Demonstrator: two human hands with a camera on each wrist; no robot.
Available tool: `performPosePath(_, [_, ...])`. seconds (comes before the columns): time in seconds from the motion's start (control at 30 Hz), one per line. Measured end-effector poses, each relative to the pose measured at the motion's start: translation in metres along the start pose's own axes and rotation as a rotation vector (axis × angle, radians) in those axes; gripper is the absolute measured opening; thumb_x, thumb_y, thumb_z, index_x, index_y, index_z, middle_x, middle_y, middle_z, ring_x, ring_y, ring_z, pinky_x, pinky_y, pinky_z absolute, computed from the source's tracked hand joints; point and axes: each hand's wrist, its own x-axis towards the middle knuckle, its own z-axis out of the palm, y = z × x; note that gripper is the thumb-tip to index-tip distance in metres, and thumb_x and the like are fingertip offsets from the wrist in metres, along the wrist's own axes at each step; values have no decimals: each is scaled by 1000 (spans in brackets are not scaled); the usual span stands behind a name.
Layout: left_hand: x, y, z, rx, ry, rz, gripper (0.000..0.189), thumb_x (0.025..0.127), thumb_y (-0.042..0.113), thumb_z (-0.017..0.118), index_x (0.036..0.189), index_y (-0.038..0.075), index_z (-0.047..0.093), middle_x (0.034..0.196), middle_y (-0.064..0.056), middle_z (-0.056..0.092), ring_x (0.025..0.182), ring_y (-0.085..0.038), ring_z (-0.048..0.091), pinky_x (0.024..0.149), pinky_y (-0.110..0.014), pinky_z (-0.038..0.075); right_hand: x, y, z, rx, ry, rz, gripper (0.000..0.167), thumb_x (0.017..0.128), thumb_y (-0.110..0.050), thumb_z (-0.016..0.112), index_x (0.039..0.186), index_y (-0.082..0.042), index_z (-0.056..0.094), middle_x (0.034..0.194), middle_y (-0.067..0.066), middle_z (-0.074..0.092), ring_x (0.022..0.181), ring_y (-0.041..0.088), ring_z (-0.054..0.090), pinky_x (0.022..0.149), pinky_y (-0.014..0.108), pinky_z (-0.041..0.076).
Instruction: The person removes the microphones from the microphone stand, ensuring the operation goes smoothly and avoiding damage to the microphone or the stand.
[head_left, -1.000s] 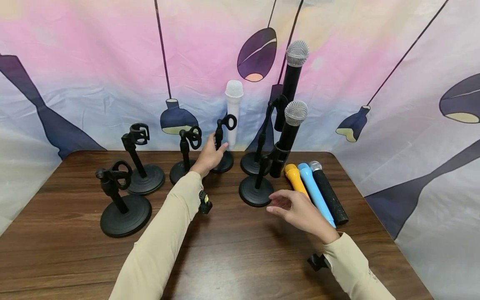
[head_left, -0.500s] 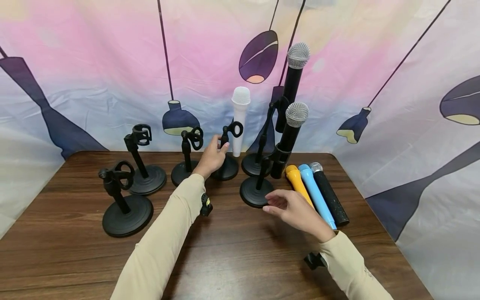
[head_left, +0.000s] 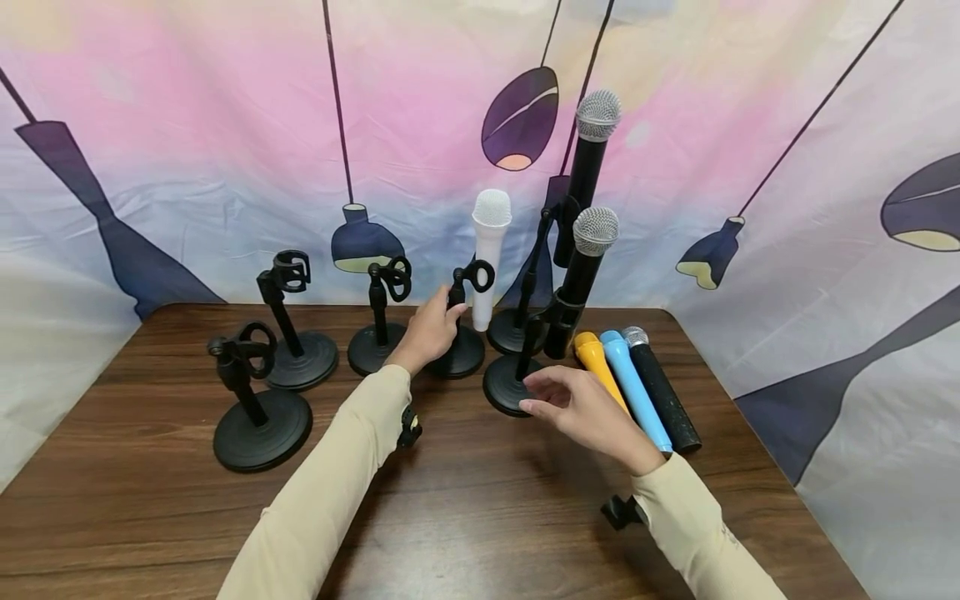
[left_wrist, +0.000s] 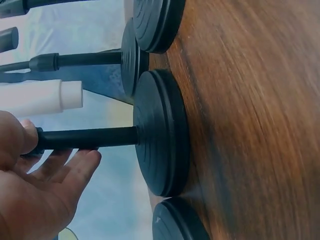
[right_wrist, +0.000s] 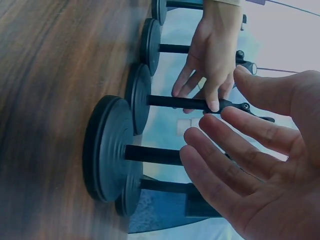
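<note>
My left hand point(head_left: 431, 332) pinches the upper post of a black microphone stand point(left_wrist: 160, 132) between thumb and fingers. A white microphone point(head_left: 491, 233) sits upright in that stand's clip, its lower end hanging above the base. My right hand point(right_wrist: 265, 155) holds nothing; its fingers are spread and gently bent beside the round base of the front right stand point(head_left: 504, 387). That stand carries a black microphone with a silver head point(head_left: 581, 275), tilted to the right. Behind it, another stand holds a similar black microphone point(head_left: 588, 167).
Several bare stands stand to the left, one in front point(head_left: 262, 429), one behind it point(head_left: 303, 358) and one close to my left hand point(head_left: 375, 346). On the right lie an orange microphone point(head_left: 600, 367), a blue one point(head_left: 636, 392) and a black one point(head_left: 666, 396). A patterned cloth hangs behind the table.
My left hand has drawn the stand with the white microphone toward me and slightly right. My right hand has shifted slightly left, still holding nothing.
</note>
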Motion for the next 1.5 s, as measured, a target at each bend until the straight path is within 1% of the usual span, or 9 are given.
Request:
performPosePath(0.07, [-3,2,0,20,-6,5,54,112,31,38,157,4,26,140,-22,53,129,-38,53,101,-54,44,2,-3,-1,2,13,-3,32,92,-26,78,120,-10,71,106,-2,71,91,10,67,80,31,56])
performPosePath(0.2, [-10,4,0,36,-14,21,50,112,31,39,153,4,31,133,-21,56,122,-38,57,96,-53,46,6,-6,-3,15,38,-15,34,92,-26,79,120,-9,70,112,2,71,95,12,68,81,30,56])
performPosePath(0.33, [-18,3,-1,68,-13,52,38,112,30,41,141,5,39,116,-18,60,100,-35,62,84,-49,47,12,-10,-6,31,65,-51,35,92,-24,79,121,-7,70,113,5,71,99,18,69,84,33,57])
performPosePath(0.47, [-25,3,-3,102,-18,80,29,112,27,41,130,5,41,101,-16,59,82,-30,57,74,-44,43,18,-16,-8,38,84,-75,36,92,-24,79,121,-6,70,113,7,71,100,21,70,84,36,57])
performPosePath(0.67, [-34,2,-6,144,-24,99,29,111,30,41,128,6,43,100,-14,60,80,-27,58,73,-42,43,25,-24,-9,51,92,-91,35,92,-25,79,122,-8,70,115,6,71,101,21,70,84,35,57])
performPosePath(0.8, [-43,2,-9,158,-25,119,23,111,28,43,121,7,43,91,-11,56,75,-27,56,71,-42,43,30,-29,-9,78,94,-103,36,93,-25,78,123,-7,69,118,6,70,103,21,70,85,36,57])
performPosePath(1.13, [-62,1,-13,166,-35,128,28,110,30,44,125,6,43,87,-10,55,69,-24,55,64,-39,42,45,-45,-13,67,91,-86,43,95,-28,75,131,-8,64,127,8,66,111,22,68,88,36,56])
performPosePath(1.3, [-70,2,-12,168,-35,129,30,110,29,45,128,5,43,87,-10,56,70,-23,56,66,-39,43,50,-51,-14,56,87,-74,49,96,-27,74,137,-5,59,134,10,63,117,22,65,93,37,54])
performPosePath(1.5, [-80,5,-12,178,-43,130,33,110,29,46,132,5,43,88,-9,58,70,-21,57,64,-38,43,57,-54,-11,88,82,-119,54,96,-24,73,143,-3,54,135,13,61,118,25,65,93,37,54])
